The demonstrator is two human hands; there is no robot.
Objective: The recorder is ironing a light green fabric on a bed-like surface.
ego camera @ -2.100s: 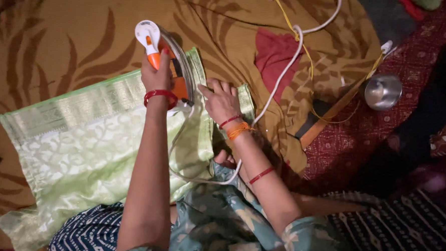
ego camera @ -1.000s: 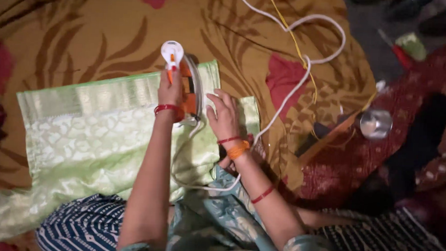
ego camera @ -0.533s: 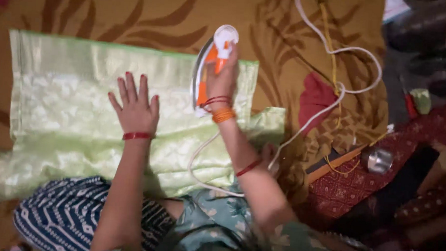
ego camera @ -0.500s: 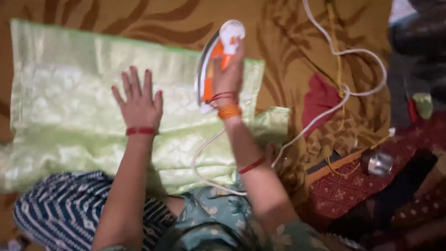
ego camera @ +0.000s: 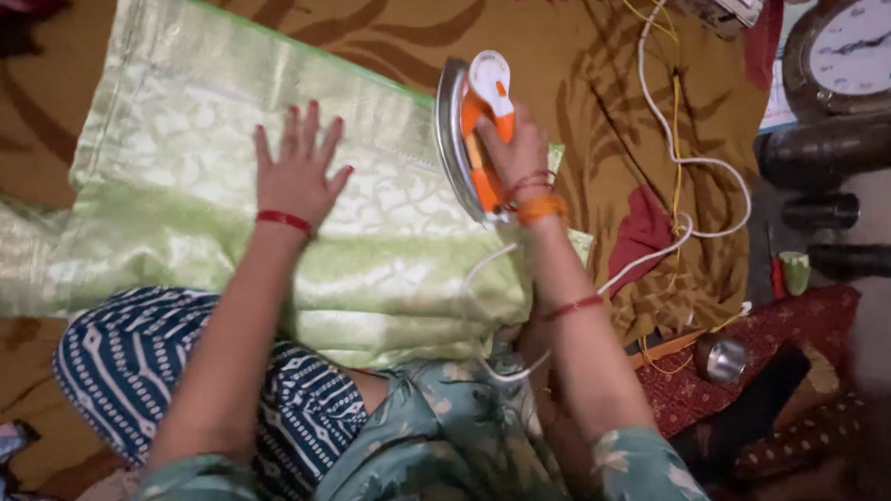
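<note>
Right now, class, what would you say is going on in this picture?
A person sits over a folded light green patterned cloth spread on a brown leaf-print sheet. The left hand lies flat on the cloth, fingers spread. The right hand holds an orange and white electric iron by its handle, tipped up so its metal soleplate faces left, at the cloth's right edge. The iron's white cord loops away across the sheet. A wall clock lies at the top right.

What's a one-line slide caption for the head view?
Right hand grips an orange-and-white iron tilted on edge over pale green fabric, left hand pressed flat on it.
</note>
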